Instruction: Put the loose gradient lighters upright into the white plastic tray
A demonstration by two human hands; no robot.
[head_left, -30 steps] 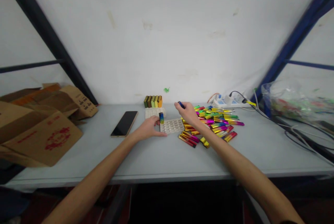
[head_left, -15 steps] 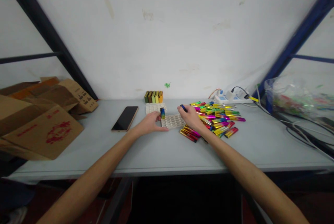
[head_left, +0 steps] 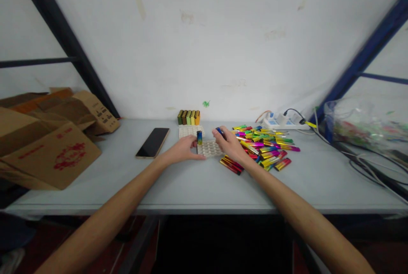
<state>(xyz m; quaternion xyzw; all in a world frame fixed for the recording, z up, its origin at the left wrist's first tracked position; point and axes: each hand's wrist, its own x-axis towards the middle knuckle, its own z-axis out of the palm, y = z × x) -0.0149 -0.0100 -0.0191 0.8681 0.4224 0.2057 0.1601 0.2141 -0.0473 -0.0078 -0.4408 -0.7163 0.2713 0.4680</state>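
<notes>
ok so our right hand [head_left: 231,144] has a tilted blue lighter [head_left: 219,131], just right of the upright lighter [head_left: 199,138]; left hand [head_left: 181,149] spread wide by the tray's [head_left: 211,149] left end

Grey tbl [head_left: 191,186] held cardboard boxes [head_left: 75,155] at L, phone [head_left: 153,142], 2 pale dimpled trays [head_left: 210,149], shiny multicol tube pile [head_left: 268,149] & white pwr strip [head_left: 287,125] at R.

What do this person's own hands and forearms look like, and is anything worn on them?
Both the left hand and the right hand are human and ungloved. The forearms show no sleeves, watch, bracelet or cable. No rings or markings can be made out, though the fingers are small and partly hidden.
</notes>
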